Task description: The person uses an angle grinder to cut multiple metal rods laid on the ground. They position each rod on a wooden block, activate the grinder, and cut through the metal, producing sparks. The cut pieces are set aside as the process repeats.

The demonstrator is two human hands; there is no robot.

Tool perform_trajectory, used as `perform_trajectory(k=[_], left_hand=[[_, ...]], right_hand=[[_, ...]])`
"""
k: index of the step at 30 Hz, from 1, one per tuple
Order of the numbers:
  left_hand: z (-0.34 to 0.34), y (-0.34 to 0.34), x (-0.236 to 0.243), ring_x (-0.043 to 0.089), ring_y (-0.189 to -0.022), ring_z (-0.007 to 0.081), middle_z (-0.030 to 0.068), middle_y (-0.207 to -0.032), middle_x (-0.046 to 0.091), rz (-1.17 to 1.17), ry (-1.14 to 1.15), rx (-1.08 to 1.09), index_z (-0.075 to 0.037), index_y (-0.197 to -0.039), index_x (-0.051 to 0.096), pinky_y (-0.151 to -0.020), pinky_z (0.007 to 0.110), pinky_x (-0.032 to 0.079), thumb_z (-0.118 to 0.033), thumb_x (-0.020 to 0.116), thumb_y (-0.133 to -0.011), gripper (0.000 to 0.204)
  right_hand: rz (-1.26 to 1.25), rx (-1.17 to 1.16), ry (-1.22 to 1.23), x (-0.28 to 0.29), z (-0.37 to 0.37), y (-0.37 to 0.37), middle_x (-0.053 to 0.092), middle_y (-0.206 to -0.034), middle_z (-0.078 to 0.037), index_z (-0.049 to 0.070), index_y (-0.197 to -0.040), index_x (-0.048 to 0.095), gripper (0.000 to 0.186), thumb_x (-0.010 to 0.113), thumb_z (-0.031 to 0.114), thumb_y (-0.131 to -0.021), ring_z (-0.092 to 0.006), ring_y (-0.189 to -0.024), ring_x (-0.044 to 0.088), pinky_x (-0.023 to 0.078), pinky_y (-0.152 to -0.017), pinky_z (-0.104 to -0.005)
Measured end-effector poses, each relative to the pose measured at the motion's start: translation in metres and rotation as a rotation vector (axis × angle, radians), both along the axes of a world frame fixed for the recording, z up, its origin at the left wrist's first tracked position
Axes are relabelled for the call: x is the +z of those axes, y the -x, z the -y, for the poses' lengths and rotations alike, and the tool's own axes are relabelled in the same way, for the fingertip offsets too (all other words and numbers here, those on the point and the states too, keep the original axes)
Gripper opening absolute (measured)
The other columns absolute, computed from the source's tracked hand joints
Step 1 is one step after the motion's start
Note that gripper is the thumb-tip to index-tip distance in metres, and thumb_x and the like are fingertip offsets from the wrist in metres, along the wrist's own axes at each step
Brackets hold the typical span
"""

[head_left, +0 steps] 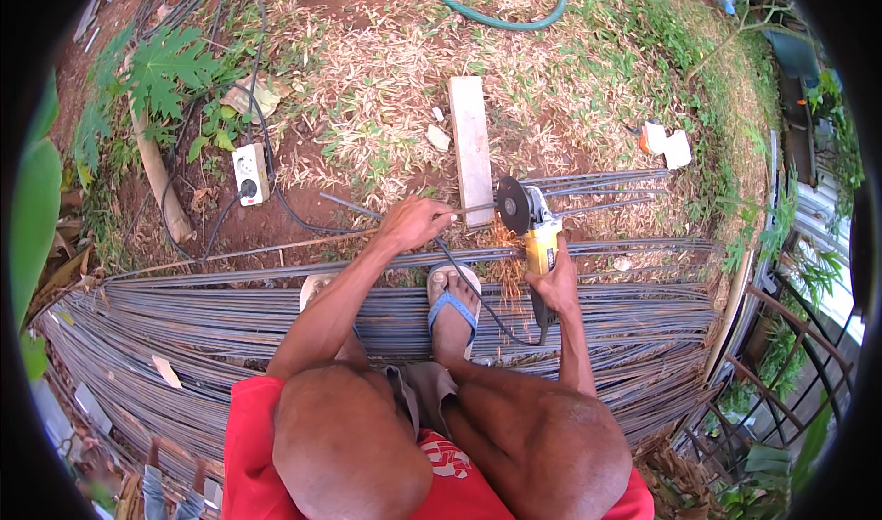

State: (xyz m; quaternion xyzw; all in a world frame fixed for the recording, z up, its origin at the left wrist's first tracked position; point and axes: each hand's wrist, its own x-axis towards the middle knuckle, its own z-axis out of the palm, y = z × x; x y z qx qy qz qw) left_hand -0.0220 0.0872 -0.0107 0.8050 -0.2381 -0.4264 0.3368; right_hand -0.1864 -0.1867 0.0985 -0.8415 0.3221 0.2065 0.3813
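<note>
I squat on a wide stack of steel rods (220, 322) with my feet in sandals. My left hand (413, 221) grips a thin steel rod (354, 209) that lies across a pale wooden block (471, 148). My right hand (554, 281) holds a yellow angle grinder (540, 235). Its dark disc (513, 206) stands on edge against the rod just right of the block, and orange sparks fall below it. The grinder's black cable (478, 295) runs past my right foot.
A white power strip (248, 173) lies on the dirt at left with black cables leading off. A green hose (496, 15) curves at the top. Several cut rods (606, 185) lie right of the block. Plants stand at left, a metal railing (781, 364) at right.
</note>
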Motion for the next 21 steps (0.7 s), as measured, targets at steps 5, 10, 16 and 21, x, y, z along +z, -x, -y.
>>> perform_trajectory(k=[5, 10, 16, 21], left_hand=[[-0.002, 0.005, -0.008, 0.069, -0.066, 0.0333, 0.0127, -0.068, 0.071, 0.035, 0.016, 0.001, -0.019, -0.121, 0.080, -0.109, 0.054, 0.052, -0.040, 0.060, -0.105, 0.033], [-0.004, 0.004, -0.003, 0.067, -0.064, 0.0338, 0.0135, -0.066, 0.068, 0.016, 0.025, 0.000, -0.015, -0.108, 0.081, -0.095, 0.052, 0.058, -0.037, 0.058, -0.106, 0.032], [-0.001, 0.004, -0.006, 0.063, -0.062, 0.0340, 0.0130, -0.060, 0.058, 0.022, 0.066, 0.010, -0.008, -0.076, 0.063, -0.065, 0.055, 0.052, -0.031, 0.058, -0.103, 0.035], [-0.003, 0.009, -0.007, 0.058, -0.056, 0.0298, 0.0097, -0.055, 0.052, 0.082, 0.152, 0.073, -0.009, -0.075, 0.063, -0.060, 0.053, 0.051, -0.031, 0.057, -0.104, 0.037]], right_hand=[[0.060, 0.011, -0.017, -0.001, -0.003, 0.007, 0.074, -0.104, -0.020, 0.002, -0.126, 0.054, 0.062, 0.079, 0.013, -0.071, -0.0349, -0.095, 0.074, 0.057, -0.088, -0.0456], [0.087, -0.016, -0.079, -0.013, 0.002, 0.012, 0.072, -0.107, -0.017, -0.002, -0.137, 0.052, 0.074, 0.081, 0.011, -0.070, -0.0270, -0.091, 0.070, 0.057, -0.087, -0.0404], [0.108, 0.014, -0.035, -0.015, 0.003, 0.011, 0.071, -0.108, -0.016, -0.002, -0.147, 0.047, 0.085, 0.083, 0.010, -0.071, -0.0253, -0.092, 0.068, 0.056, -0.089, -0.0382], [0.105, 0.039, -0.016, -0.008, 0.000, 0.011, 0.075, -0.108, -0.018, 0.000, -0.147, 0.048, 0.084, 0.081, 0.011, -0.071, -0.0280, -0.095, 0.072, 0.058, -0.090, -0.0404]])
